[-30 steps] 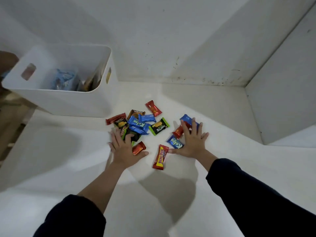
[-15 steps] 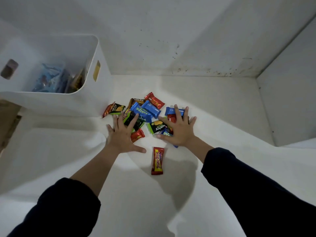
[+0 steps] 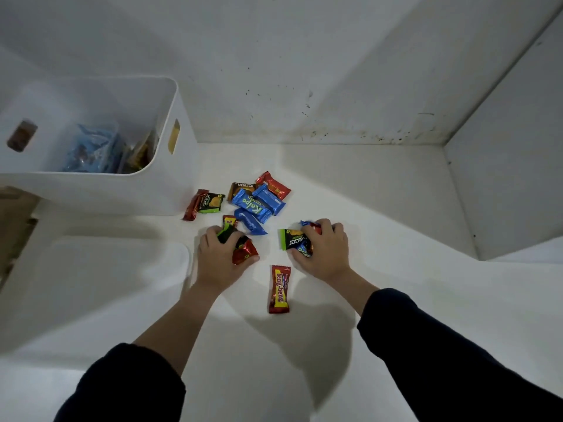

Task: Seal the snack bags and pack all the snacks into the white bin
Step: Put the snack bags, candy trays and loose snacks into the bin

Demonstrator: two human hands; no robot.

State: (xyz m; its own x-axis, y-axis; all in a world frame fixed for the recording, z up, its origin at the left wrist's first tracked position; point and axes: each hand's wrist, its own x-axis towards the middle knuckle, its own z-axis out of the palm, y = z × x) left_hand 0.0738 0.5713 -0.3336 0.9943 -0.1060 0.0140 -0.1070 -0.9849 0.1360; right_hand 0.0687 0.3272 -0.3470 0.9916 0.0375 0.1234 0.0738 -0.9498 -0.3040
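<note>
Small snack packets lie on the white surface. My left hand (image 3: 217,257) grips a red packet (image 3: 245,252) and a dark green one (image 3: 227,234). My right hand (image 3: 324,249) grips a green Nextar packet (image 3: 291,239) together with blue and red ones. Between my hands lies a red and yellow Beng-Beng bar (image 3: 279,289). Beyond them sit blue Kalpa packets (image 3: 254,205), a brown Nextar packet (image 3: 242,188), a red packet (image 3: 274,185) and a green Nextar packet (image 3: 210,202). The white bin (image 3: 100,190) stands at the left, holding bagged snacks (image 3: 94,149).
White walls close in behind and at the right, forming a corner (image 3: 444,144). A raised white panel (image 3: 91,269) lies left of my left arm. A brown floor or shelf edge (image 3: 12,220) shows at the far left.
Both hands went from flat with spread fingers on the pile to curled round handfuls of packets, and pulled slightly toward me. The camera view shifted a little.
</note>
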